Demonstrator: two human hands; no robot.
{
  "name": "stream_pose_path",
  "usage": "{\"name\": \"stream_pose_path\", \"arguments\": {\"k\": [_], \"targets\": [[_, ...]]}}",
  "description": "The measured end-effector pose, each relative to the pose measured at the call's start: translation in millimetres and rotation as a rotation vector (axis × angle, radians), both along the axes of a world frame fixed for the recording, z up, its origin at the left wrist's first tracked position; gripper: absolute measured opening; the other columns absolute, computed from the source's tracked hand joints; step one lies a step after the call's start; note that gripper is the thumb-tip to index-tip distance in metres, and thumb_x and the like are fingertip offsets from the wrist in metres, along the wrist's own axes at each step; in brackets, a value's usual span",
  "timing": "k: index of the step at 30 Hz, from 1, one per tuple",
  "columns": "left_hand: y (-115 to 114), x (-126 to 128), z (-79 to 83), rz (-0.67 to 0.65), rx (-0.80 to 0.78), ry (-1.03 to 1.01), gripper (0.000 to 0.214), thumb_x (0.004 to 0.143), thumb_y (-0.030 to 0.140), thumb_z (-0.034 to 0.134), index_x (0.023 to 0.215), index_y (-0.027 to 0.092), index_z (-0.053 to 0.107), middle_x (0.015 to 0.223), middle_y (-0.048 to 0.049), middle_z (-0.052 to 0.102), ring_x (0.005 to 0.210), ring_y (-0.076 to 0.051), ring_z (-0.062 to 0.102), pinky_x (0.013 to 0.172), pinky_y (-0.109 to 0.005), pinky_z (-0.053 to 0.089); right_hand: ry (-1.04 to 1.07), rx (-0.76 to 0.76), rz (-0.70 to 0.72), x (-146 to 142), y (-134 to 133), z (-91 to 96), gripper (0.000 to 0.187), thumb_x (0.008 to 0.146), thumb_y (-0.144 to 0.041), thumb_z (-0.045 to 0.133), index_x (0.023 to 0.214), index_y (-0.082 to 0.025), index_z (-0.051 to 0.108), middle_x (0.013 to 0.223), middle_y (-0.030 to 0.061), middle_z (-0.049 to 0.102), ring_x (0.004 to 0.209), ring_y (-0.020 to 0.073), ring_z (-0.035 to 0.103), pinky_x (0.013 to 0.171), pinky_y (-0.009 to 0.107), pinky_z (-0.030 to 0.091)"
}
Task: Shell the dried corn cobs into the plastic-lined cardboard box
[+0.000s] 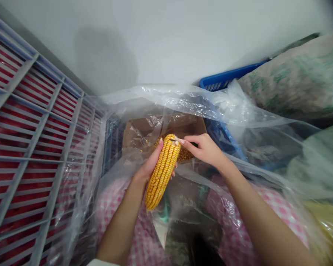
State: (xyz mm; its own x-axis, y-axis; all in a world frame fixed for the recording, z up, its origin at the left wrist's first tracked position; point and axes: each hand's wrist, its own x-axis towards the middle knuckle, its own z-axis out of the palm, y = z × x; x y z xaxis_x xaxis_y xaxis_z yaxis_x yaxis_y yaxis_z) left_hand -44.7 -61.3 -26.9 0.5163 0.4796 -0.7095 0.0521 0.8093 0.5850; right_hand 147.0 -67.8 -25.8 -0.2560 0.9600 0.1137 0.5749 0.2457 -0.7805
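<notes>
My left hand [150, 166] grips a yellow corn cob [162, 173] and holds it tilted, tip pointing away from me. My right hand [204, 148] reaches in from the right with its fingers pinched at the cob's far tip, where a thin dark tool or pick seems to touch the kernels; I cannot make it out clearly. Under the cob lies a brown cardboard box [144, 129] lined with clear plastic, with loose kernels [184, 154] heaped in it.
A large clear plastic sheet [183, 99] drapes over my lap and the box. Slatted grey crates [30, 147] with red contents stand at the left. A blue basket [224, 78] and a printed sack [294, 74] sit at the right. A white wall is behind.
</notes>
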Motion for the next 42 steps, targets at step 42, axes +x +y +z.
{"name": "stream_pose_path", "arguments": {"k": [42], "targets": [[-2, 12, -37.7, 0.169, 0.883, 0.764, 0.06, 0.089, 0.06, 0.02, 0.099, 0.015, 0.058, 0.093, -0.0132, 0.065, 0.09, -0.024, 0.06, 0.081, -0.035, 0.043, -0.229, -0.174, -0.328, -41, -11, -8.2, 0.03, 0.091, -0.03, 0.038, 0.068, -0.019, 0.053, 0.06, 0.0026, 0.057, 0.052, 0.0125, 0.041, 0.054, 0.028, 0.018]]}}
